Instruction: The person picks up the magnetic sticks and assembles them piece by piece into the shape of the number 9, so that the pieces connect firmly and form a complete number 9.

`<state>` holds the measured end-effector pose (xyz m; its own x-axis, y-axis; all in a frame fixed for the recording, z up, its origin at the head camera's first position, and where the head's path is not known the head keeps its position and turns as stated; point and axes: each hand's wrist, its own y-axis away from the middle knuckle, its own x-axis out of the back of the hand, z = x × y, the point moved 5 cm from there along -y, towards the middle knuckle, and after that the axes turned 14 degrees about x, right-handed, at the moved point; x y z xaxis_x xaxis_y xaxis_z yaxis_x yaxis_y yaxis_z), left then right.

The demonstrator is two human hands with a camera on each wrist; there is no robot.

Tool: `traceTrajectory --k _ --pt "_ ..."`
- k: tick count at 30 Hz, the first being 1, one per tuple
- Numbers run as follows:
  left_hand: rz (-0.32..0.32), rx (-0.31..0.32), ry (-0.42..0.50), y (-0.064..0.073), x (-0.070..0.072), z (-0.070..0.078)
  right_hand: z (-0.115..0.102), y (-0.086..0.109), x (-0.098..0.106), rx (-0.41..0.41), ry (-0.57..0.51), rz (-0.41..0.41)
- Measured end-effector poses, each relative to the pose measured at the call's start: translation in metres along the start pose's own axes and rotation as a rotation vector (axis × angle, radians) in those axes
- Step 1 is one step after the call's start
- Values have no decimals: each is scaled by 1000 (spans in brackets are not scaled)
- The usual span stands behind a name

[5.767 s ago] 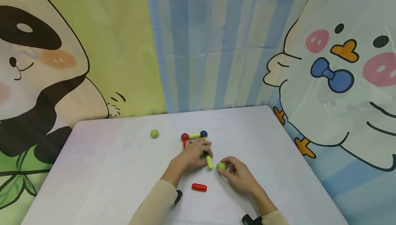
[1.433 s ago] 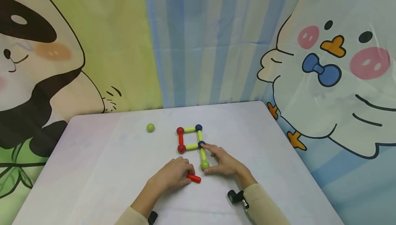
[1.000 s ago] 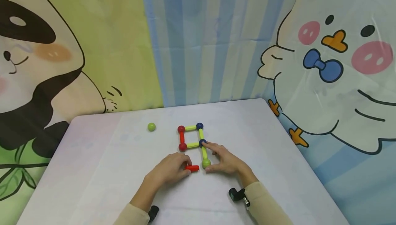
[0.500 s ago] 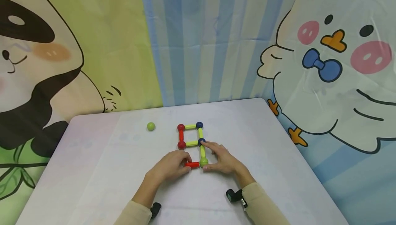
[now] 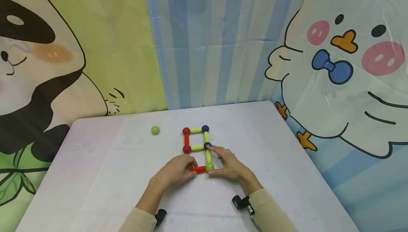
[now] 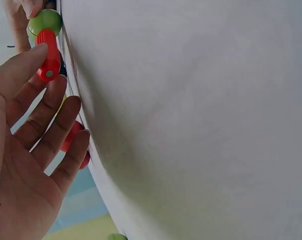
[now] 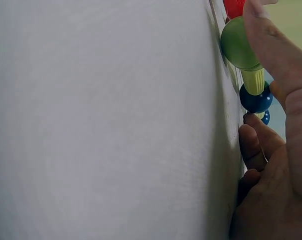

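Observation:
My left hand (image 5: 176,170) pinches a red magnetic building rod (image 5: 199,169) between thumb and fingertips; its other fingers spread loosely in the left wrist view. A small grey disc shows on the rod's near end, while its far end meets a green ball (image 5: 209,167). That ball ends a yellow rod (image 5: 208,156) running down from a blue ball (image 5: 207,145). My right hand (image 5: 231,166) spans this arm, thumb against the green ball and index finger on the blue one. Beyond lies a square of rods with red balls (image 5: 186,149) on its left.
A loose green ball (image 5: 155,130) lies on the white table (image 5: 95,175), left of the square. Cartoon-printed cloth (image 5: 210,47) hangs behind the table's far edge. Black devices (image 5: 160,216) sit at both wrists.
The right hand's green ball has joined the yellow rod. My left hand has left the square, picked up the red rod and brought it forward against the green ball.

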<state>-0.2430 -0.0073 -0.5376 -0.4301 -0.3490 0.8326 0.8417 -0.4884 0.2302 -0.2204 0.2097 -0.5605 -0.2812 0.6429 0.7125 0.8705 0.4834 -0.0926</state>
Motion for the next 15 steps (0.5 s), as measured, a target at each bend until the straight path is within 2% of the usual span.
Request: traceTrajectory --k 5,10,13,15 --pt "15 51 81 -1 13 -11 -2 0 0 -18 -5 0" --pt "75 119 128 -6 34 -29 -4 -2 1 -38 -32 -7" --pt "159 114 119 -11 46 -39 -4 -1 0 -41 -23 -15" --pt "254 108 98 -14 53 -45 -4 -1 0 -45 -6 -30"
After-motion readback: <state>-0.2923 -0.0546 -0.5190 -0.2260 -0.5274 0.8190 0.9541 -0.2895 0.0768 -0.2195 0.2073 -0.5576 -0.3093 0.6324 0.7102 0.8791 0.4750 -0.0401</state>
